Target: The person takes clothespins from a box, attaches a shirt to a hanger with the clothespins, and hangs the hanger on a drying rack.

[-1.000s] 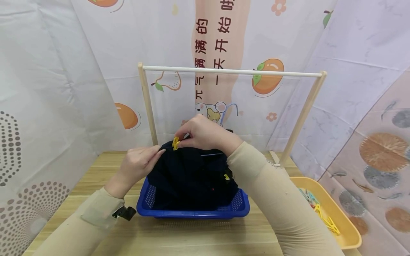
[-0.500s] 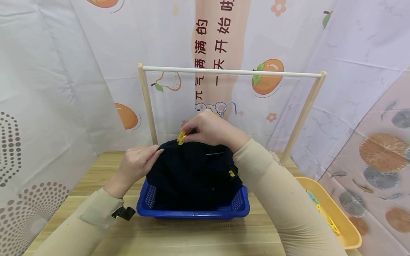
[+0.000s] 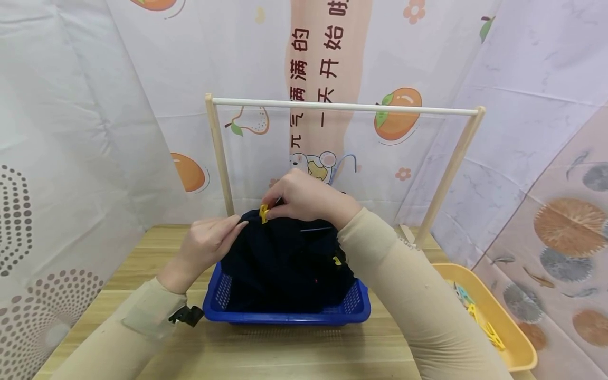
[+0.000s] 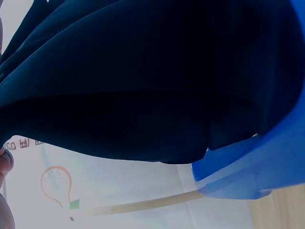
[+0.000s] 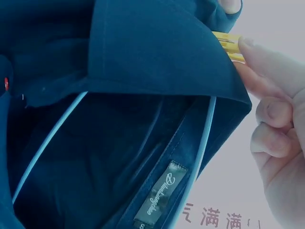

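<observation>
A dark navy garment with a sewn-in label is bunched in the blue basket. A light blue hanger runs inside it, and its hook rises behind the right wrist. My left hand pinches the garment's upper left edge. Beside it, my right hand pinches a yellow clothespin at the garment's top edge; in the right wrist view the clothespin lies partly behind the cloth. A second yellow clothespin sits on the garment's right side, near my right sleeve.
Behind the basket stands a rack with wooden posts and a white rail. To the right is a yellow tray with several clothespins in it. Patterned curtains surround the wooden table.
My right hand moved up and to the right with the clothespin and cloth, then came back down to the left. The hanger hook shifted slightly. My left hand stayed nearly still.
</observation>
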Available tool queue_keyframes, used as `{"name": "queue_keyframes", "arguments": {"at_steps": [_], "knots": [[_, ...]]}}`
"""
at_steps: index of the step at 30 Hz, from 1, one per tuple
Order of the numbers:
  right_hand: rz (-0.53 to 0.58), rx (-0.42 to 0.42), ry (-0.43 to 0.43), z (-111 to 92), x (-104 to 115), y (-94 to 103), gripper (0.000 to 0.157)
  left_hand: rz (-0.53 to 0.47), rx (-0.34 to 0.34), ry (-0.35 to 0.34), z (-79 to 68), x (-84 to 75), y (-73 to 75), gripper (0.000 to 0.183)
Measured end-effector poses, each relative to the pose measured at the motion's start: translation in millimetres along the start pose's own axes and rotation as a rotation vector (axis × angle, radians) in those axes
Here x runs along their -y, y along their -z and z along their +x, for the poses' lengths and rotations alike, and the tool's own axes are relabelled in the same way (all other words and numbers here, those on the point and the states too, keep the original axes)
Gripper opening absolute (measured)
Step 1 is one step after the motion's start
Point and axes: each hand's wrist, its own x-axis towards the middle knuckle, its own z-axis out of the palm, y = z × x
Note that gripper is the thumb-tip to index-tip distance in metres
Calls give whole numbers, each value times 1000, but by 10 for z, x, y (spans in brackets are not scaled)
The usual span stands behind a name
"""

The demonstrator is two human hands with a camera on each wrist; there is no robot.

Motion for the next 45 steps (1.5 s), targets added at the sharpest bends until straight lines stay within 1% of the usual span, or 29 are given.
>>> {"name": "queue_keyframes", "arguments": {"at_steps": [8,13,17,20,24,27,31,33,38,45], "knots": [[14,-16,-18,23,-10,-41,11,-15,-7,14,27,-19,4,30],[-24,14,-19,23,-6,-31,9,-5,-3,8,29,-21,1,32],[-37,34,-38,16,-1,-14,8,1,4,15,26,-17,-3,32],[-33,46,-64,8,3,-8,12,-1,10,28,20,-12,-4,32],[-37,56,-109,3,10,-9,22,-3,14,39,8,3,0,34],[-42,56,-136,-6,11,-13,29,-11,19,64,-7,16,4,35],[-35,24,-145,-47,-21,-8,37,-4,22,79,-37,40,9,34],[-20,-5,-146,-81,-45,7,38,5,23,71,-48,53,10,34],[16,-72,-143,-167,-91,49,34,4,36,67,-56,65,8,34],[20,-115,-147,-280,-124,109,32,-4,47,80,-72,76,11,37]]}}
